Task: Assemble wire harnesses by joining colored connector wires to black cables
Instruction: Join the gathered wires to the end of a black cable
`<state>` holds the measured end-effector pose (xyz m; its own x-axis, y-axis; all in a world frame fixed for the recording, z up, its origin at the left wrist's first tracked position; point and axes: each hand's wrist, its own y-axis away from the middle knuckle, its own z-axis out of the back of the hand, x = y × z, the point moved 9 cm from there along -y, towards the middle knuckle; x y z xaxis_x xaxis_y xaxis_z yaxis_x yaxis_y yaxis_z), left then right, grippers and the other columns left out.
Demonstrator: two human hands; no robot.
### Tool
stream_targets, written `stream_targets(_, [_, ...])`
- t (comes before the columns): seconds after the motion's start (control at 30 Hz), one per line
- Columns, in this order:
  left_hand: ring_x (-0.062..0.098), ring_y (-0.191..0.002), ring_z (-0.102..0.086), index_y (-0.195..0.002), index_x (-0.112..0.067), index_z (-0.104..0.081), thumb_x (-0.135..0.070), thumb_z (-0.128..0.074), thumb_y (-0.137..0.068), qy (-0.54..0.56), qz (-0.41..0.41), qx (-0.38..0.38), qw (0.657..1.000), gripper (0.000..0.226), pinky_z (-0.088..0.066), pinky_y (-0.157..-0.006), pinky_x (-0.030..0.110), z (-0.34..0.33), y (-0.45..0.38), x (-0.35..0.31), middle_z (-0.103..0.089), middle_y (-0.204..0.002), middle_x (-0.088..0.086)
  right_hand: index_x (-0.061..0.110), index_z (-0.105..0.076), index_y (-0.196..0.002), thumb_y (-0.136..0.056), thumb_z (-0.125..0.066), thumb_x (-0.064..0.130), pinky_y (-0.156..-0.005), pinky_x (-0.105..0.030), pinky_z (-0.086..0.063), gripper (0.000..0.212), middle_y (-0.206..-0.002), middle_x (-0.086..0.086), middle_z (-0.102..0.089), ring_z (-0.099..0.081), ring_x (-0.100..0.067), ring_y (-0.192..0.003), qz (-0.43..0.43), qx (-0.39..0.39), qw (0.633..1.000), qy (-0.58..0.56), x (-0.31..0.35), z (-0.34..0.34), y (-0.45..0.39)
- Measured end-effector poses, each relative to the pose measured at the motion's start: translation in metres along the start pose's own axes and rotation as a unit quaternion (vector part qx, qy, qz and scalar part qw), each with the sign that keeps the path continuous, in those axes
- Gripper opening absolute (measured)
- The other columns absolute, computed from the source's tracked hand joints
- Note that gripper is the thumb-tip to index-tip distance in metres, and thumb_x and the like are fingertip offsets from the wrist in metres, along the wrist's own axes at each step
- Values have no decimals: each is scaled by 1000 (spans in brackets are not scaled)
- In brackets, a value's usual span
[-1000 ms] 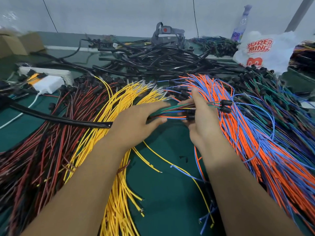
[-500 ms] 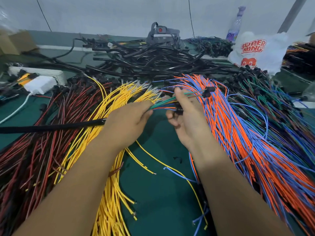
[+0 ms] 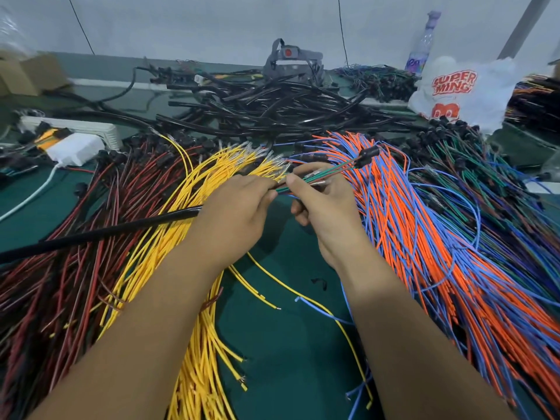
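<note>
Fingers, item one: I log the right hand [image 3: 325,204] pinching a thin bunch of connector wires [image 3: 330,172], green and red, ending at a small black plug [image 3: 368,153] over the orange and blue wires [image 3: 424,237]. Left hand [image 3: 239,207] curled round the bunch's near end and a black cable [image 3: 100,233] trailing left across the yellow wires [image 3: 169,225] and red wires [image 3: 60,237]. Beyond: heap of black cables [image 3: 272,107], white bag [image 3: 460,89], green table [image 3: 281,344].
</note>
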<state>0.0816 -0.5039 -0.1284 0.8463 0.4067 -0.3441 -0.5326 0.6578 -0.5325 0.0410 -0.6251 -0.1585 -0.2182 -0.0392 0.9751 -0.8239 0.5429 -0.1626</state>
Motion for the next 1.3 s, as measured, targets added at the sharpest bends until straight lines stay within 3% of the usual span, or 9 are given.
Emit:
stream_targets(0.17, [21,-106,-51,-133,-19,-54,-26,-53,-97,18,32,1,999,37,-38,-84,33,3,1,4,-63,-111,1,16,-63,-90,-89,-62,2,-46,-19,-34,14,-72,0,-57,-48,-11,-51,-40,0,997,-62,-4,9,-2])
stream_targets(0.33, [21,-88,-57,-111,-25,-60,-48,-34,-96,-110,57,46,991,38,-44,-65,35,6,3,20,-65,-94,-6,14,-58,-82,-87,-52,-12,-50,-19,-38,28,-71,-2,-57,-49,-13,-55,-17,-1,990,-141,0,12,-5])
stream_targets(0.6, [17,-67,-52,-105,-25,-59,-50,-28,-93,-108,16,43,993,42,-38,-51,32,1,3,7,-59,-76,-8,16,-60,-89,-88,-56,-7,-50,-19,-40,24,-75,-2,-58,-53,-9,-56,34,70,997,-13,4,-5,-1])
stream_targets(0.7, [7,-54,-44,-101,-34,-59,-50,-35,-93,-59,27,36,997,30,-28,-45,27,-1,4,7,-48,-60,-13,22,-63,-85,-87,-55,-8,-48,-17,-38,32,-75,4,-60,-52,-6,-58,35,102,994,10,4,-14,3])
stream_targets(0.77, [2,-58,-49,-101,-38,-59,-48,-44,-94,3,62,24,998,19,-30,-46,27,-1,3,15,-55,-64,-13,26,-66,-90,-87,-57,-6,-50,-18,-38,33,-81,4,-61,-52,-8,-63,31,103,994,19,4,-15,5])
stream_targets(0.93, [14,-70,-57,-97,-33,-68,-41,-54,-94,22,116,-11,993,16,-47,-56,34,1,2,25,-66,-75,-8,26,-69,-98,-91,-65,15,-65,-16,-42,14,-94,3,-67,-57,-10,-83,26,-13,1000,13,4,4,3])
stream_targets(1.03, [16,-75,-59,-96,-35,-67,-42,-53,-94,18,149,-15,989,16,-48,-60,34,2,3,34,-67,-79,-10,24,-69,-86,-91,-64,10,-65,-9,-42,15,-84,9,-67,-57,-3,-78,57,-78,995,-36,12,19,3])
stream_targets(1.13, [12,-62,-54,-78,-34,-61,-43,-52,-95,59,186,-19,981,21,-41,-55,31,2,3,44,-62,-67,-12,23,-68,-83,-93,-61,11,-63,-15,-41,17,-80,14,-67,-55,-1,-71,57,-73,994,-61,13,18,2])
stream_targets(1.3, [5,-54,-51,-78,-33,-64,-36,-56,-94,216,223,-53,949,19,-48,-68,40,6,2,55,-62,-62,-13,13,-66,-88,-100,-51,16,-58,-19,-45,19,-91,-3,-68,-61,-12,-72,50,-52,993,-96,12,12,1])
